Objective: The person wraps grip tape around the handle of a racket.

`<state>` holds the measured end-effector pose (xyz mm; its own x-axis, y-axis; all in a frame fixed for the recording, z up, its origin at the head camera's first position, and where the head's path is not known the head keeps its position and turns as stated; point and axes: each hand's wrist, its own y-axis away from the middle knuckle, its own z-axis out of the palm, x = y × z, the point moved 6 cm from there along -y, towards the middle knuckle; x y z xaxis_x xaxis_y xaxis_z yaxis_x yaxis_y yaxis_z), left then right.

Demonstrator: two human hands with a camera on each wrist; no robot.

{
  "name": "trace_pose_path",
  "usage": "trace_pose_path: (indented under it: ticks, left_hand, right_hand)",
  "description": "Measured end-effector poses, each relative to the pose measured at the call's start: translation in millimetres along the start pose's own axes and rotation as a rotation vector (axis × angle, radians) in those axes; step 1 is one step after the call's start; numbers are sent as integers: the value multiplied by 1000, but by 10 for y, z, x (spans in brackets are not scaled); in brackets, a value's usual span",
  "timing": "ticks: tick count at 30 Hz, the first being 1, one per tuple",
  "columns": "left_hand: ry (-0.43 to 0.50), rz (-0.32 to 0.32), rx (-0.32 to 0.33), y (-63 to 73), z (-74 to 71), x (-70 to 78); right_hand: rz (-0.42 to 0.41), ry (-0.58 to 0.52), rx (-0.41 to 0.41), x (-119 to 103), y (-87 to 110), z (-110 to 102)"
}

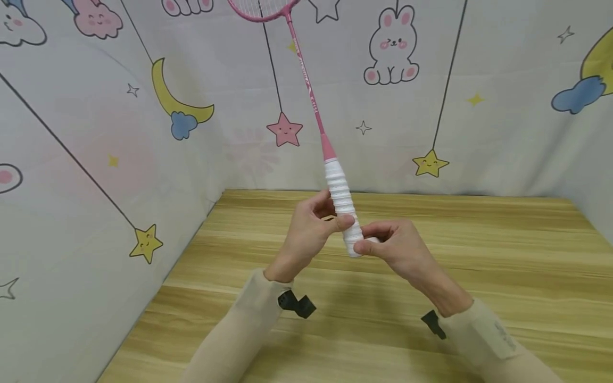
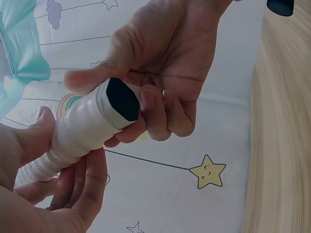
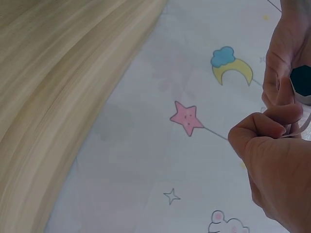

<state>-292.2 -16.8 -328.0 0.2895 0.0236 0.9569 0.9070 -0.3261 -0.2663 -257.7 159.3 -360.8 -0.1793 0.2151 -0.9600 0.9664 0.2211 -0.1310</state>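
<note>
A badminton racket (image 1: 306, 80) with a pink shaft is held tilted above the table, its head cut off by the top of the head view. White ridged tape wraps its handle (image 1: 341, 197). My left hand (image 1: 306, 229) grips the lower handle between thumb and fingers. Close to the butt end, my right hand (image 1: 402, 250) pinches the loose end of the white grip tape (image 3: 304, 127), its thumb against the handle. The dark butt cap (image 2: 122, 99) faces the left wrist camera. Curled fingers partly hide the tape.
A wood-grain table (image 1: 479, 287) lies below both hands. Behind it hangs a pale cloth backdrop (image 1: 503, 58) printed with stars, moons and rabbits, which also runs along the left side. Small dark camera mounts (image 1: 297, 304) sit at both wrists.
</note>
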Motion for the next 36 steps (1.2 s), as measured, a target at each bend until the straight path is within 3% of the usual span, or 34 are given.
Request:
trace_pose_path:
  ticks: [9,16,26,33,36]
  left_hand:
    - [33,16,10,-5,-31,19]
    - [106,0,30,-24,-62,27]
    - [175,-1,15,-23,-53,46]
    - [268,16,-47,-5,-17,79]
    - [323,13,-75,1,-2,81]
  right_hand:
    - [28,-9,-13,3,9,-25]
    - [42,-76,-20,14,11,-27]
    - [107,-122,-4,49,19,-55]
    - [81,-315,-105,22,25,4]
    - [79,-348,-106,4,25,15]
